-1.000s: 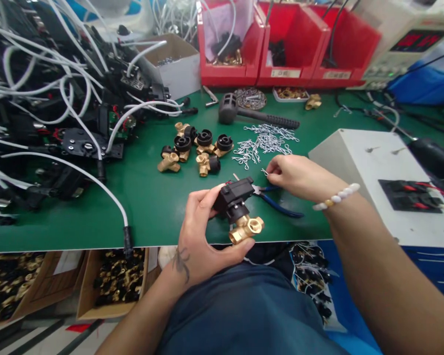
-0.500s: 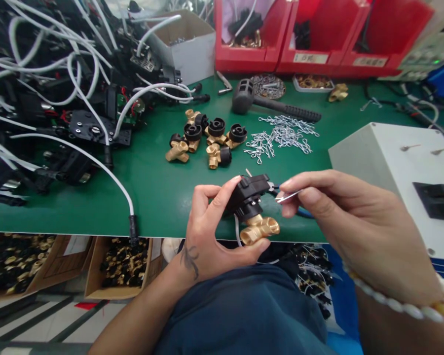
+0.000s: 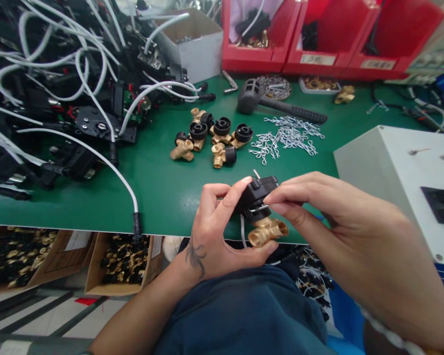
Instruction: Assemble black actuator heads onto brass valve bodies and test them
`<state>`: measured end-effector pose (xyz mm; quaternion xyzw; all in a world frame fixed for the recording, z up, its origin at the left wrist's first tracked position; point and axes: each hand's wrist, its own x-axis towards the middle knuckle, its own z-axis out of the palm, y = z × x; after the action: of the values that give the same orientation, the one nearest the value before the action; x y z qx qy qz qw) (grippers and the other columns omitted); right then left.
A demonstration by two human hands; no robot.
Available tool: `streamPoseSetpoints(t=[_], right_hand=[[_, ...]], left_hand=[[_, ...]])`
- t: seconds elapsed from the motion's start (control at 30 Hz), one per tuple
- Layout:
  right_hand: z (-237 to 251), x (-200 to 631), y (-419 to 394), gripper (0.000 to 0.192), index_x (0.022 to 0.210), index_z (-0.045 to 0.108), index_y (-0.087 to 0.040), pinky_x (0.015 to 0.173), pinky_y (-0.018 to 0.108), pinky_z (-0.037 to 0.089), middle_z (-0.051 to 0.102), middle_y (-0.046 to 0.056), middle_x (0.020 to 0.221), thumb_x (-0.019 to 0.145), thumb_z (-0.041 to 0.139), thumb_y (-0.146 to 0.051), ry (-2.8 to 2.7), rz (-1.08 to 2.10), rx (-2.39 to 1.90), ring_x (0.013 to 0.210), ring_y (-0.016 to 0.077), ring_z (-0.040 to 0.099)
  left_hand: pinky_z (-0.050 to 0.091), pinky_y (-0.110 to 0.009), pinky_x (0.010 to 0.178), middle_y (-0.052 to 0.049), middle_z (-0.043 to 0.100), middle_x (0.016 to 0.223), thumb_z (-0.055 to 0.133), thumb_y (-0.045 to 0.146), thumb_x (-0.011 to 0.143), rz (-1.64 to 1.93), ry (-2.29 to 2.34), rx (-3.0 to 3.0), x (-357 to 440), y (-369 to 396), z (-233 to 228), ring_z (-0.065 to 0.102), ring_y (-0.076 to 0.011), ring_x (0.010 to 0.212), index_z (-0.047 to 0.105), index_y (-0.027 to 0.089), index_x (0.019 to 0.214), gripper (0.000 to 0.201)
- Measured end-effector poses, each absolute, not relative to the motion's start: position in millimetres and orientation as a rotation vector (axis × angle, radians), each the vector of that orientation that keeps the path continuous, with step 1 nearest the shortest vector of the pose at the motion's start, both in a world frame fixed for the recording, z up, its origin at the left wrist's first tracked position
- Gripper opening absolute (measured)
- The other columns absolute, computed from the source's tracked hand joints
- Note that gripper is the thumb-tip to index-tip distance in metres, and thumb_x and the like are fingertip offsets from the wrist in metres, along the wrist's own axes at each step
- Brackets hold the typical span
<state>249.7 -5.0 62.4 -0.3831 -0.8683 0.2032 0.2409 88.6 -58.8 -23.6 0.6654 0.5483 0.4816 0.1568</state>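
My left hand (image 3: 222, 227) grips a brass valve (image 3: 268, 231) that carries a black plastic actuator housing (image 3: 257, 192) on top. Its fingers are on the housing and the thumb lies under the brass body. Between thumb and forefinger, my right hand (image 3: 318, 212) pinches a thin metal cotter pin (image 3: 258, 209), which lies against the black collar between housing and brass. How deep the pin sits, I cannot tell. Beyond the hands lies a pile of similar hairpin-shaped pins (image 3: 286, 138). Several brass valves with black caps (image 3: 222, 129) stand to its left.
A black mallet (image 3: 281, 106) lies behind the pins. Housings with white cables (image 3: 103, 123) crowd the left side. Red bins (image 3: 318, 61) line the back, and a grey box (image 3: 392, 182) stands at right. Cartons of brass parts (image 3: 124, 261) sit below the bench edge.
My right hand has moved left, bringing the pin from beside the valve to the black collar. My left hand still holds the valve, slightly further right in view.
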Motion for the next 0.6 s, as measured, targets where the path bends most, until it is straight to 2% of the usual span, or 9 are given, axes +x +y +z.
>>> streamPoseSetpoints(t=[0.13, 0.37, 0.47, 0.6], right_hand=[[65.0, 247.9, -3.0, 0.017, 0.093, 0.066, -0.016, 0.074, 0.015, 0.046, 0.067, -0.001, 0.094, 0.095, 0.053, -0.006, -2.456, 0.478, -0.981, 0.084, 0.007, 0.061], [66.9, 241.2, -8.3, 0.017, 0.092, 0.062, -0.021, 0.073, 0.027, 0.05, 0.066, 0.003, 0.099, 0.095, 0.05, -0.01, -2.499, 0.304, -0.987, 0.084, 0.0156, 0.063], [67.9, 240.6, -9.1, 0.018, 0.092, 0.061, -0.024, 0.073, 0.028, 0.051, 0.067, 0.001, 0.098, 0.095, 0.048, -0.012, -2.491, 0.349, -1.021, 0.086, 0.0175, 0.064], [68.6, 242.0, -6.5, 0.018, 0.089, 0.062, -0.024, 0.073, 0.025, 0.052, 0.068, 0.0, 0.095, 0.095, 0.049, -0.012, -2.495, 0.479, -0.994, 0.083, 0.0155, 0.065]], left_hand=[[0.054, -0.036, 0.088, -0.009, 0.05, 0.112, 0.076, 0.047, 0.073, 1.375, 1.552, 1.906, 87.6, -58.7, -24.2, 0.054, -0.0217, 0.102, 0.047, 0.014, 0.139, 0.079], [0.054, -0.036, 0.088, -0.009, 0.05, 0.112, 0.078, 0.045, 0.073, 1.367, 1.534, 1.905, 85.7, -59.1, -22.9, 0.054, -0.0216, 0.102, 0.046, 0.014, 0.14, 0.08], [0.053, -0.037, 0.088, -0.009, 0.05, 0.112, 0.078, 0.046, 0.073, 1.368, 1.529, 1.917, 85.1, -58.9, -23.6, 0.054, -0.0224, 0.103, 0.046, 0.014, 0.14, 0.081], [0.053, -0.038, 0.088, -0.009, 0.051, 0.113, 0.077, 0.046, 0.073, 1.383, 1.528, 1.943, 85.7, -58.8, -26.1, 0.054, -0.0226, 0.102, 0.045, 0.016, 0.142, 0.082]])
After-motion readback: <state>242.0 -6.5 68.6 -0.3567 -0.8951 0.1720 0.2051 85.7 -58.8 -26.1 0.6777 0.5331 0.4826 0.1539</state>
